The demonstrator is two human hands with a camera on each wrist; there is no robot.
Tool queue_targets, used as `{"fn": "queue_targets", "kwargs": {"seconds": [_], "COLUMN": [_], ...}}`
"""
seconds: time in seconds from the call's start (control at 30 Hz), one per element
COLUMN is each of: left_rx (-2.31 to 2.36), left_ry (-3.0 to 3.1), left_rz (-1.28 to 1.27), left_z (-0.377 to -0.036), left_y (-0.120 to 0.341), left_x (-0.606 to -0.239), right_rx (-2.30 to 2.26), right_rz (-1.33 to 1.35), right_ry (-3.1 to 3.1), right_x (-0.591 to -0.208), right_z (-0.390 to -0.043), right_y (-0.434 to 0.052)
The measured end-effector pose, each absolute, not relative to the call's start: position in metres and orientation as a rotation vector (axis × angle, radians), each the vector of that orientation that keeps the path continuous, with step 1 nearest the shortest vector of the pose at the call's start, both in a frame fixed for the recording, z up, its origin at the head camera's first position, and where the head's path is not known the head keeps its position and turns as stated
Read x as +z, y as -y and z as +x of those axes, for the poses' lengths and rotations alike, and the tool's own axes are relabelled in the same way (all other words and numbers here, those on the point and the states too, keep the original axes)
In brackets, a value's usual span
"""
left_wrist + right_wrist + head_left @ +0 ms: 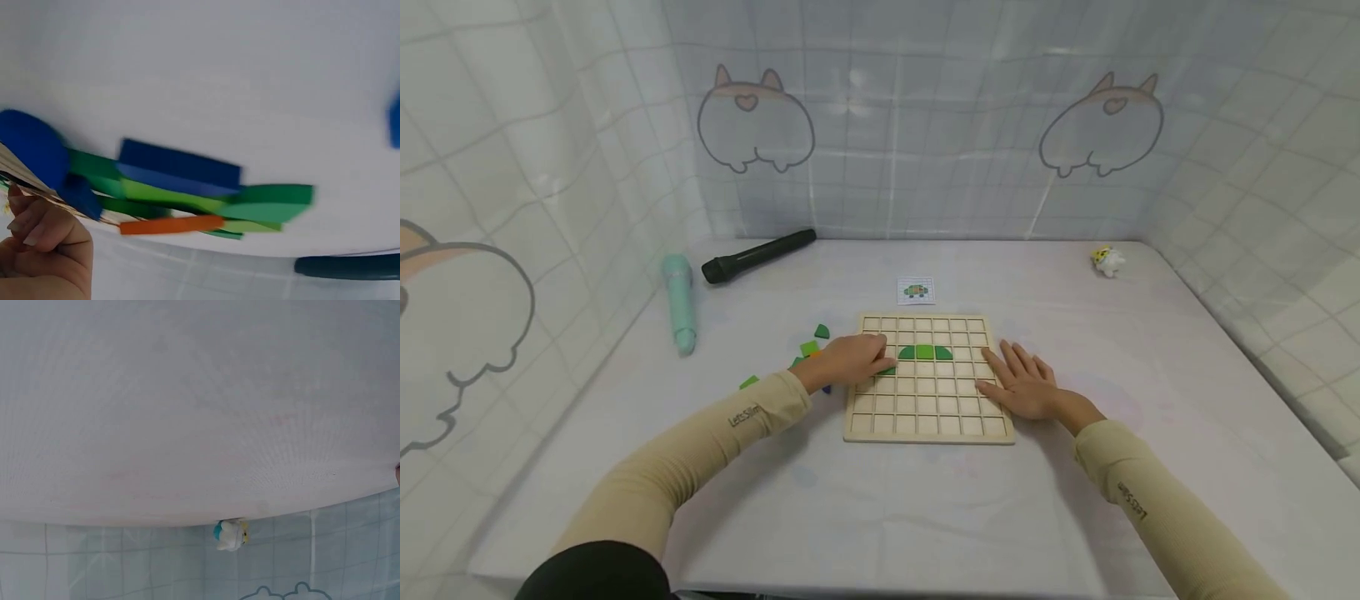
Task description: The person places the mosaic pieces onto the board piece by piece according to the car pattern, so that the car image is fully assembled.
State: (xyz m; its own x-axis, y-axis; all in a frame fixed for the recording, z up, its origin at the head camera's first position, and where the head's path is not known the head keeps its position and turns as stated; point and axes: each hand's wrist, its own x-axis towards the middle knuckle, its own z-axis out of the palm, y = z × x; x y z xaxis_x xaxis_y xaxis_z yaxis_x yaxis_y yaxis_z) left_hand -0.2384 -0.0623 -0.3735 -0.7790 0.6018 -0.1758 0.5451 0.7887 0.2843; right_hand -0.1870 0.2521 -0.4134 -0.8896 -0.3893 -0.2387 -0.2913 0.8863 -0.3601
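I pinch a green piece (887,370) in my left hand (848,359) at the board's (928,421) left edge, just left of the green dome (925,352). I should lower it square into one cell. My right hand (1026,387) lies spread flat, steadying the board's right side.

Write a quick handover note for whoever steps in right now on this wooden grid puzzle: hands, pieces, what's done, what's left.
Left hand: fingers curled on a green piece at the wooden grid board, left side.
Right hand: flat and open on the board's right edge, steadying it.
Done: a dark green dome of three pieces sits in the board's upper middle.
Left: loose coloured pieces lie left of the board; the pattern card lies behind it. Most cells are unfilled.
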Motion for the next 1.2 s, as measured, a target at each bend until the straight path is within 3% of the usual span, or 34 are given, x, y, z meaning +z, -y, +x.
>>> {"fn": "queue_targets", "kwargs": {"seconds": [0.7,1.2], "left_rx": [0.573,0.564], "left_ry": [-2.766,-2.789], "left_rz": [0.668,0.722], "left_z": [-0.261,-0.258], "left_y": [0.177,0.192], "left_x": [-0.377,-0.379], "right_rx": [-0.449,-0.475], "right_rz": [-0.507,-0.489], "right_ry": [-2.751,-2.757], "right_x": [-0.412,-0.414], "right_z": [-0.185,-0.184], "right_y": [-0.252,-0.251]}}
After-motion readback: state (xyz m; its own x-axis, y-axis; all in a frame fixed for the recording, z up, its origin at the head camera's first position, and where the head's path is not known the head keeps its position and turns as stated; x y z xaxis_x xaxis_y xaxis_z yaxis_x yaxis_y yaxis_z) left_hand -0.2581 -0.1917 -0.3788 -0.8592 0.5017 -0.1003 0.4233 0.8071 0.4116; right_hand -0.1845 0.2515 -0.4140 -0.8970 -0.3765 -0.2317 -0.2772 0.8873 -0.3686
